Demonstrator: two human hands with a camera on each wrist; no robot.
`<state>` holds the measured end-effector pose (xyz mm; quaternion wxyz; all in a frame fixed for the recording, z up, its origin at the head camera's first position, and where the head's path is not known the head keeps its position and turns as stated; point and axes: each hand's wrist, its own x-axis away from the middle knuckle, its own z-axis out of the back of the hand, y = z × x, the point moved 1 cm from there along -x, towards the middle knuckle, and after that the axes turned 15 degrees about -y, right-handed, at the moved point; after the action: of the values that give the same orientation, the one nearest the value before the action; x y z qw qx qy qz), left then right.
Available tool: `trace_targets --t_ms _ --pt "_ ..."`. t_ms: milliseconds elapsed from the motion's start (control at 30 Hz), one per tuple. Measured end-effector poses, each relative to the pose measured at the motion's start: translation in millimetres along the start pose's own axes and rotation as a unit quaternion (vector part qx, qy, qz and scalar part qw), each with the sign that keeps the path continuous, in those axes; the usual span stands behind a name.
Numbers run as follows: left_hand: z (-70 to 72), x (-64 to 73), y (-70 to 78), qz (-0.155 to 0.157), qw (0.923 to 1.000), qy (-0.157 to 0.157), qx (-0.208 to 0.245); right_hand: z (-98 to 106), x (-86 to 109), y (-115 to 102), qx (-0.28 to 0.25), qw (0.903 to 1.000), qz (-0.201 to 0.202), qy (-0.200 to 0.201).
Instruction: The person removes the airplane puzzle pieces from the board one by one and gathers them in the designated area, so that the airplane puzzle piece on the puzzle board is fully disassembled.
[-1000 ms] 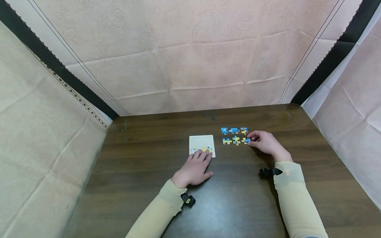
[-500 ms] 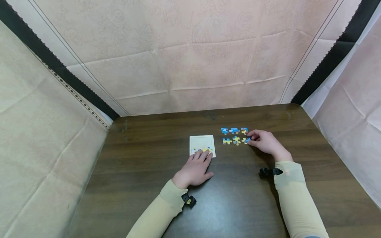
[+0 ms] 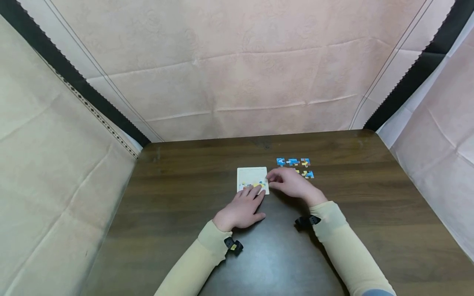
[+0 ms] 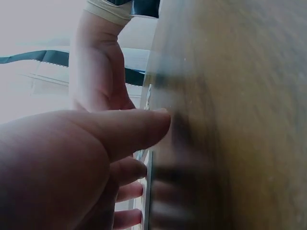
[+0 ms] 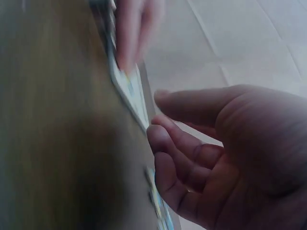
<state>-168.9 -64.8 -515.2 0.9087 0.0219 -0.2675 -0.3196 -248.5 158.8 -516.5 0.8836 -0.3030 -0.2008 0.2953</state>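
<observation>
A white puzzle tray (image 3: 252, 176) lies on the dark wooden table (image 3: 177, 205), with a few coloured pieces set along its near edge. My left hand (image 3: 249, 196) lies flat, its straight fingers resting on that near edge. My right hand (image 3: 273, 179) hovers at the tray's right edge with curled fingers and the thumb close over them (image 5: 156, 112). Whether it pinches a piece is hidden. Several loose blue and yellow puzzle pieces (image 3: 293, 162) lie behind and to the right of it. The right wrist view shows the tray (image 5: 128, 88) and my left fingers (image 5: 132, 33).
Beige cloth walls (image 3: 237, 74) close in the table at the back and on both sides. Bare tabletop spreads to the left of the tray and towards me. A black wrist mount sits on each sleeve (image 3: 232, 246).
My right hand has moved left from the loose pieces to the tray's right edge and now covers part of the near row of pieces. My left hand has stayed on the tray.
</observation>
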Motion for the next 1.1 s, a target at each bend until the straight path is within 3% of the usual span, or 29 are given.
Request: trace_targets --t_ms 233,400,733,1100 --pt "0.1 5.1 -6.0 -0.048 0.9977 -0.01 0.048 -13 -14.0 -15 0.028 0.9993 -0.005 -0.023" --pt "0.3 12.0 -11.9 -0.064 0.9968 -0.008 0.047 -15 -13.7 -20 0.04 0.9987 -0.023 -0.02" --pt "-10.5 23.8 -14.7 -0.044 0.9989 0.011 0.007 -15 -16.1 -25 0.057 0.9975 -0.031 -0.027" --pt "-14.7 24.6 -12.6 -0.023 0.9996 -0.014 -0.009 -17 -42.7 -35 0.03 0.9983 0.011 -0.049"
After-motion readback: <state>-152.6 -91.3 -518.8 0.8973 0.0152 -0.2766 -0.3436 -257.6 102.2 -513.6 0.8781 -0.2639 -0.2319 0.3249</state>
